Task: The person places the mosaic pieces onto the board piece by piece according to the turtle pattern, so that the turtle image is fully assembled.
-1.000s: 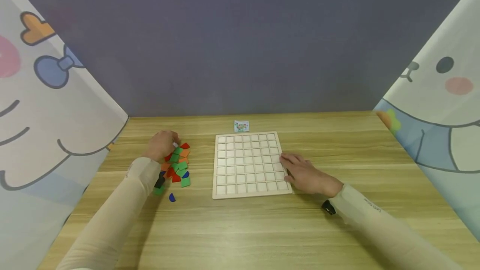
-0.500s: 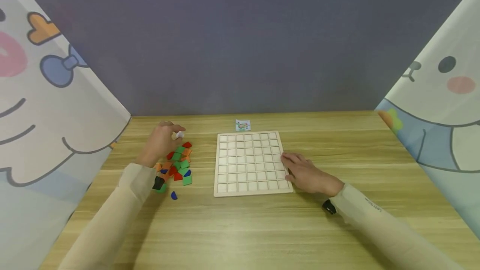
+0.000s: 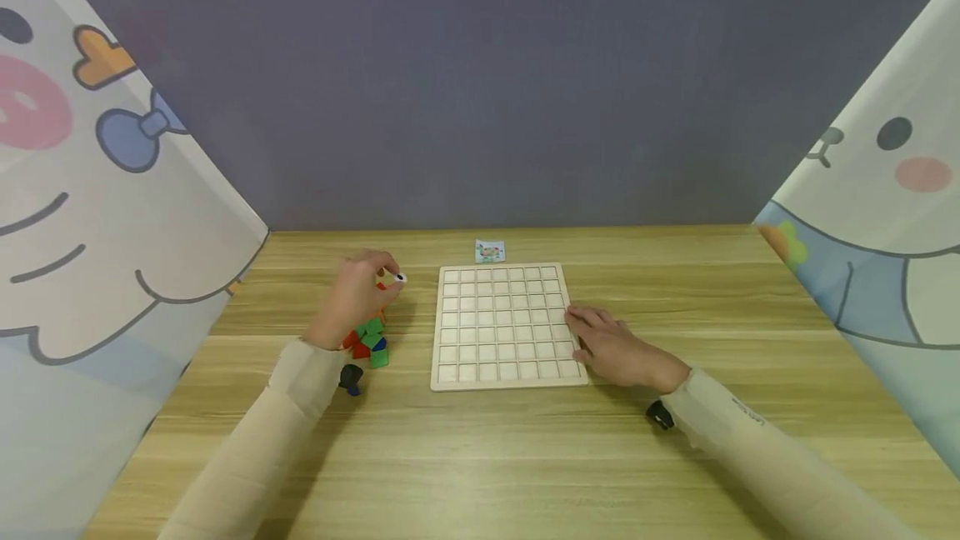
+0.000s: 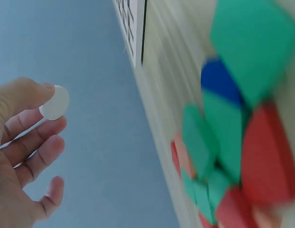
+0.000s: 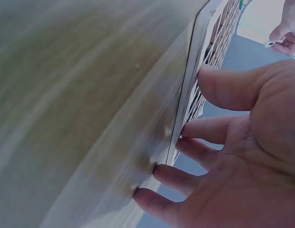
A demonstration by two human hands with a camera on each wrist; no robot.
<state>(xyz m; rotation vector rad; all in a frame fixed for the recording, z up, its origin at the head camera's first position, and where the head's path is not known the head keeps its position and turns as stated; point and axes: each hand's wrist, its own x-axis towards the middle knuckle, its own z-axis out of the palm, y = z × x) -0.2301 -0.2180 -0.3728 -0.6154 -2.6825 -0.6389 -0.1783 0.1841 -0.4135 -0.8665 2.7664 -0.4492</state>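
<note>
My left hand (image 3: 357,294) pinches a small round white disc (image 4: 55,102) between thumb and index finger, above the table and left of the board. In the head view a black spot shows on the disc's other face. Under and beside this hand lies a pile of flat coloured pieces (image 3: 373,327), green, red, blue and orange, partly hidden by the hand. A square pale wooden board (image 3: 437,357) with a grid of cells lies in the middle. My right hand (image 3: 618,352) rests at its right edge, fingers spread, with thumb and fingertips against the rim and the tabletop.
A small printed card (image 3: 490,252) lies behind the board, near the back of the wooden table (image 3: 480,457). A grey panel (image 3: 510,90) rises behind the table, and cartoon-printed panels flank both sides.
My left hand has lifted the white disc from the pile and carried it right, towards the board. The view has shifted slightly; my right hand stays at the board's edge.
</note>
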